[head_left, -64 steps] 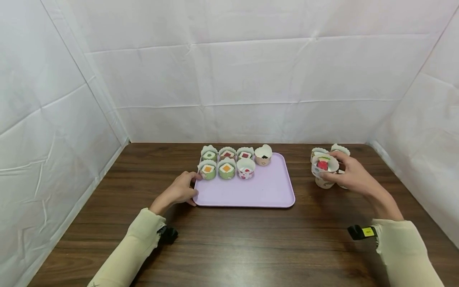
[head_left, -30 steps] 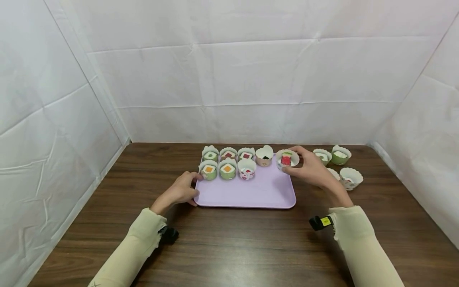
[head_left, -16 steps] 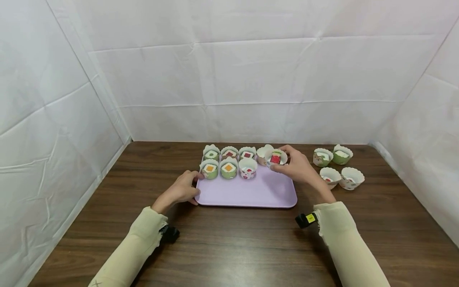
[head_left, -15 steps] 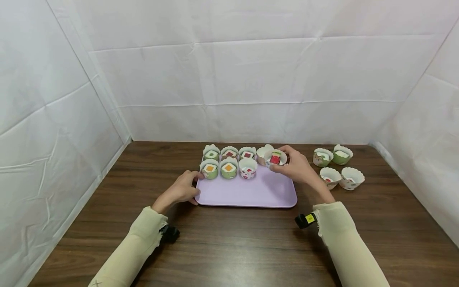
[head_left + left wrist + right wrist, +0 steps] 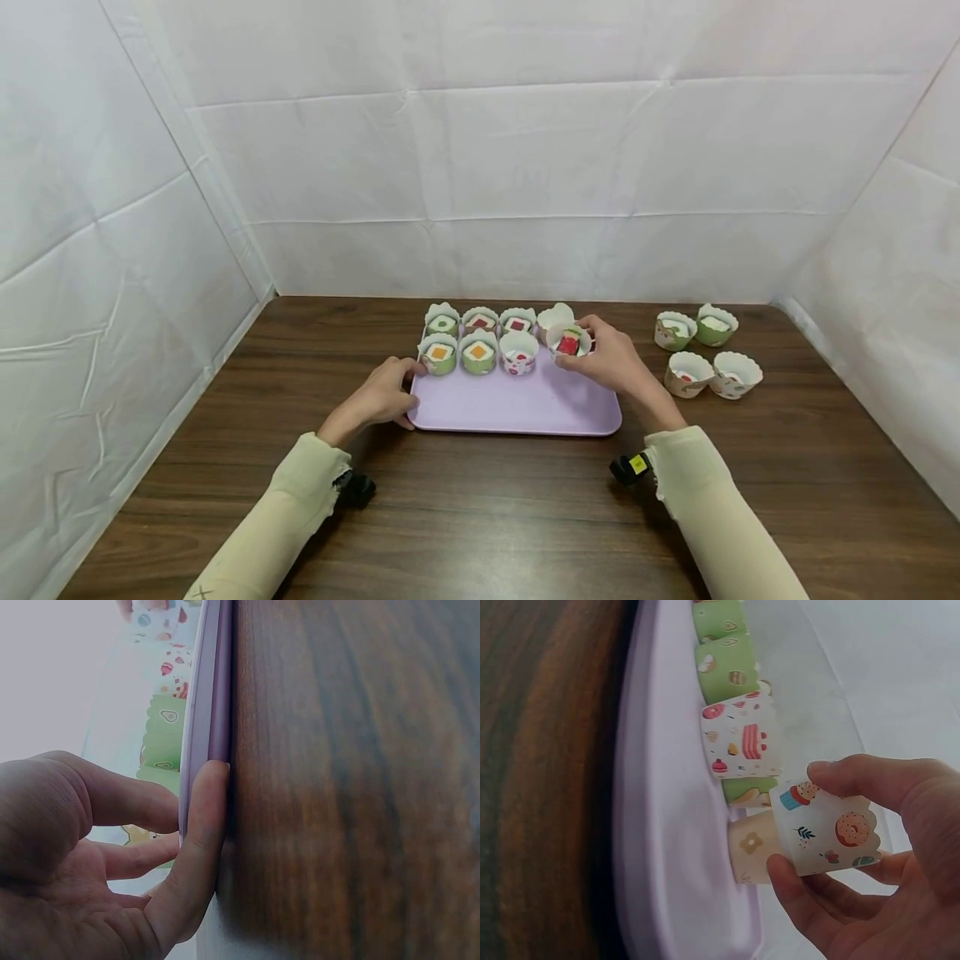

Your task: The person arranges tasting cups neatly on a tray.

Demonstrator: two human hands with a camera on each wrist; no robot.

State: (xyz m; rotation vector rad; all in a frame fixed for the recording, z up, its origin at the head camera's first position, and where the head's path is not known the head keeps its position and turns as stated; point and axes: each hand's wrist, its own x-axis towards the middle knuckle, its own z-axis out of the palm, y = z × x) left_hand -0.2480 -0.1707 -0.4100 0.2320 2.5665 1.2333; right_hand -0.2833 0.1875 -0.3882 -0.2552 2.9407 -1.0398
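Observation:
My right hand (image 5: pixel 613 363) pinches a white paper baking cup (image 5: pixel 823 831) printed with cupcakes and donuts. Inside it lies a red and green piece (image 5: pixel 569 343) like a watermelon slice. The cup is held over the right part of the lilac tray (image 5: pixel 510 408), overlapping a tan paper cup (image 5: pixel 754 844) at the back. Beside it in the front row stands a pink-printed cup (image 5: pixel 742 739). At the tray's left edge my left hand (image 5: pixel 381 392) grips the rim, one finger (image 5: pixel 204 817) along its outer side. Green cups (image 5: pixel 477 357) stand close to that hand.
To the right of the tray, several more paper cups stand on the dark wooden table (image 5: pixel 480 517), among them a green one (image 5: pixel 715 329) and a white one (image 5: pixel 735 377). White sheeting (image 5: pixel 525 167) surrounds the table at the back and sides.
My right hand has carried the cup from the group on the right leftward over the tray, lately lower and closer to the front row. The left hand has stayed at the tray's edge.

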